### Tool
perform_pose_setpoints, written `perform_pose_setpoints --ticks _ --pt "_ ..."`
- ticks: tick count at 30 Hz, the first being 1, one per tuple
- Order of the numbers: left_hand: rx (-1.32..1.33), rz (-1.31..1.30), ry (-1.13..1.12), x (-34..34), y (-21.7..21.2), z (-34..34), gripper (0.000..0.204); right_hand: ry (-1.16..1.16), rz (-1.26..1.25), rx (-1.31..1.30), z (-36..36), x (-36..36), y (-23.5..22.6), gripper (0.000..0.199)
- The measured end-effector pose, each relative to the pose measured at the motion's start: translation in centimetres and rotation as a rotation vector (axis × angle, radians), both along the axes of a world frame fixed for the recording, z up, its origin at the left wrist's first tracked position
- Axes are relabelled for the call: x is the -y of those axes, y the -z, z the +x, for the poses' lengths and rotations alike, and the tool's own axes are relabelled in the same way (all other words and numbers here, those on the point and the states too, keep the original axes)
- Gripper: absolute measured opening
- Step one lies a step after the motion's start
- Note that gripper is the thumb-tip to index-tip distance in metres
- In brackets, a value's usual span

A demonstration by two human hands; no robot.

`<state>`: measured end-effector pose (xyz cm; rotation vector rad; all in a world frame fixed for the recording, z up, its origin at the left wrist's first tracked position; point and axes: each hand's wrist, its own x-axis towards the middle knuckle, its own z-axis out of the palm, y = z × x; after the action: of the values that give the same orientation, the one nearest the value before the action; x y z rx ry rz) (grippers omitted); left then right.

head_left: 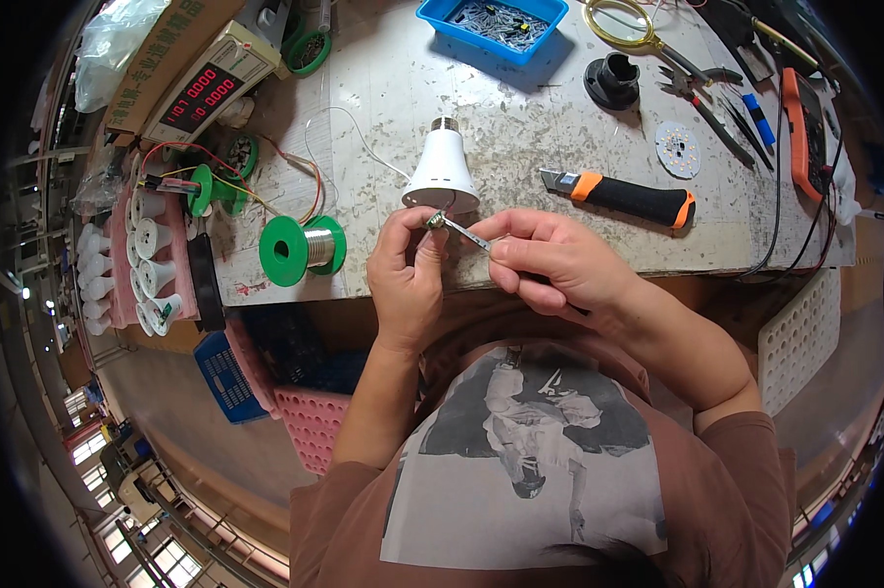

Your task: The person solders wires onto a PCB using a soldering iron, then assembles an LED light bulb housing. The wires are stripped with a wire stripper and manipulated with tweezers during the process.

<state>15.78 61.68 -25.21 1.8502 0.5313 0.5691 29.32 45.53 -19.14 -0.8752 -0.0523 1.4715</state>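
Observation:
My left hand (pixel 408 279) is closed, with thumb and forefinger pinching a small green circuit board (pixel 435 221) just in front of a white bulb housing (pixel 440 169). The housing stands on the bench with its metal screw end pointing away from me and its wide rim towards me. In my closed right hand (pixel 549 257) is a pair of slim metal tweezers (pixel 468 234), their tip touching or very close to the little board. Fine details of the board are too small to make out.
A solder spool (pixel 283 251) stands left, near white bulb housings in a pink tray (pixel 121 294). To the right lie a utility knife (pixel 628 199), a round LED board (pixel 678 149), pliers (pixel 706 113) and a multimeter (pixel 804 137). A blue bin (pixel 520 49) sits behind.

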Motion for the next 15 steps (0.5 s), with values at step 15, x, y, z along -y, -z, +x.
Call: perform_pose_setpoints --ticks 15 --pt "0.046 -0.332 0.049 0.2 -1.9 0.0 0.017 -0.001 -0.075 0.480 2.4 -1.0 2.1 0.031"
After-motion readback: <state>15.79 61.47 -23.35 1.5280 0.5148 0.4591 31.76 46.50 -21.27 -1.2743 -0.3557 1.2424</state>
